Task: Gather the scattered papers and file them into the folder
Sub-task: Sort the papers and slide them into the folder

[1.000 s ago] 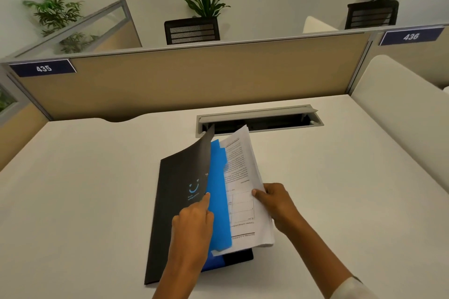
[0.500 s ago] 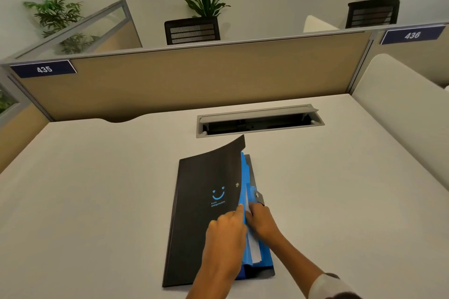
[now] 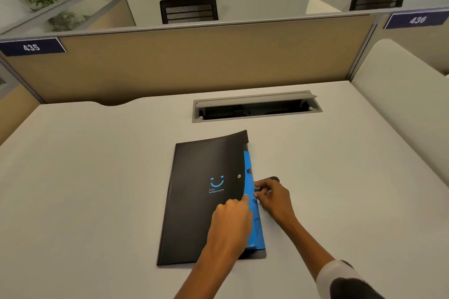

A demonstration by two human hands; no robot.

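Both hands sit at the open edge of the black plastic folder, which lies flat on the pale matte desk, just in front of the grey metal cable tray. My read: left hand has fingers curled, tips on the front cover's right edge, pressing it down; nothing clearly gripped. Right hand pinches something small at the edge beside the dark closure tab; I can't tell whether it's the tab's strap or a blue divider.

No loose papers visible on the desk, so I judge the filing done and the closing step in hand.

To do it well: keep the left palm flat so the cover's far corner, bowed up now, settles. Tuck the bright blue tabbed dividers fully inside first; they stick out past the cover. Then bring the tab over to the small metal snap and press square.

Cover looks thin, flexible, semi-matte, with a blue smiley print. Dividers look slick. Desk looks smooth; the folder may slide under sideways force.
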